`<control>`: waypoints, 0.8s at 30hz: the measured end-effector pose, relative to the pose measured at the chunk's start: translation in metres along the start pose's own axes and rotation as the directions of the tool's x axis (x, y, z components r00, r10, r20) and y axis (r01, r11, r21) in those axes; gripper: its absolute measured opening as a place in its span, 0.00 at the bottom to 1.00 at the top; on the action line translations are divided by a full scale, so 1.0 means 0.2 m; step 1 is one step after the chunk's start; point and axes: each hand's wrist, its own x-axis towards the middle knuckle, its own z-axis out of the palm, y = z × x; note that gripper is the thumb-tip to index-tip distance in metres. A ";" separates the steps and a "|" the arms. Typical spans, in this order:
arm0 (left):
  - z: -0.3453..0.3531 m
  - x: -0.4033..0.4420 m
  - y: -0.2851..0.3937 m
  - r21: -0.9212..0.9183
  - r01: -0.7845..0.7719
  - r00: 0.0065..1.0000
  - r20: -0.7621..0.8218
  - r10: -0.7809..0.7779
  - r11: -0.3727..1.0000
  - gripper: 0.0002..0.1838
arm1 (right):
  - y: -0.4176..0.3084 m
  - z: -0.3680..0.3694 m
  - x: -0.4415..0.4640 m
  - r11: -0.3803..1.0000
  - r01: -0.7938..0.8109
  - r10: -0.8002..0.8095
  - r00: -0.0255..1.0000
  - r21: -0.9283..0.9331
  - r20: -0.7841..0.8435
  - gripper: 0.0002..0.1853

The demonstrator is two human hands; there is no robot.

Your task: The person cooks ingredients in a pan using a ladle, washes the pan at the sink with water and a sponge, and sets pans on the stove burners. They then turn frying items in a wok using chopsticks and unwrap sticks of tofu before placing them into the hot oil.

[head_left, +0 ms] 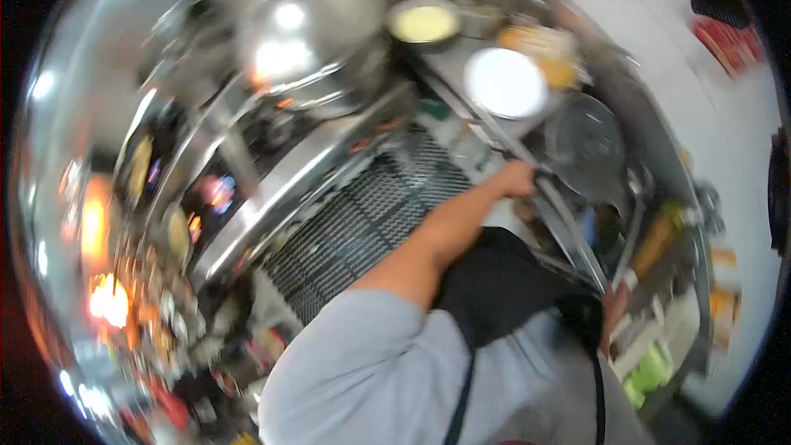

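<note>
My left hand (517,179) reaches across to the front edge of the steel counter (573,235), its fingers curled there; blur hides what they hold, if anything. My right hand (614,309) is lower at the same counter, partly covered by my black apron (511,288). Close by it, a long-handled metal ladle (636,206) leans, its handle end near my fingers, but I cannot tell whether they grip it. Past my left hand sit a dark round pan (585,148) and a white plate (505,82).
A large steel pot (317,41) stands on the stove, where burner flames (218,191) show. Bright fire (109,301) glows at the left. A black slatted floor mat (362,222) lies between stove and counter. A bowl with yellow contents (423,23) stands at the back.
</note>
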 end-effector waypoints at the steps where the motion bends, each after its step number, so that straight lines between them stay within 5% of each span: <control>1: 0.04 0.05 -0.05 0.031 -0.081 0.997 -0.011 0.082 0.996 0.19 | -0.02 -0.03 -0.02 0.960 -0.139 0.130 0.990 0.242 0.052 0.21; 3: 0.01 0.11 -0.09 0.030 0.117 0.973 0.195 -0.121 0.993 0.17 | -0.03 -0.07 -0.06 0.952 -0.046 0.045 0.999 0.303 0.009 0.21; 5: -0.01 0.11 -0.10 -0.043 0.095 0.977 0.193 -0.085 0.995 0.18 | -0.16 -0.15 -0.11 0.976 -0.036 0.043 0.999 0.213 -0.025 0.21; 8: -0.05 0.09 -0.04 -0.097 0.230 0.944 0.263 -0.198 0.968 0.14 | -0.25 -0.13 -0.11 0.922 0.095 -0.092 0.995 0.375 -0.026 0.22; 12: -0.07 0.09 -0.02 -0.081 0.227 0.941 0.274 -0.197 0.971 0.12 | -0.53 -0.09 0.03 0.889 0.300 -0.273 0.954 0.346 -0.127 0.21; 17: -0.09 0.06 0.02 -0.091 0.246 0.937 0.275 -0.213 0.965 0.12 | -0.86 -0.11 0.31 0.960 0.214 -0.218 0.976 0.181 -0.002 0.21; 24: -0.09 0.06 0.01 -0.117 0.237 0.944 0.261 -0.201 0.964 0.12 | -0.94 -0.10 0.45 0.857 0.349 -0.300 0.936 0.380 -0.184 0.21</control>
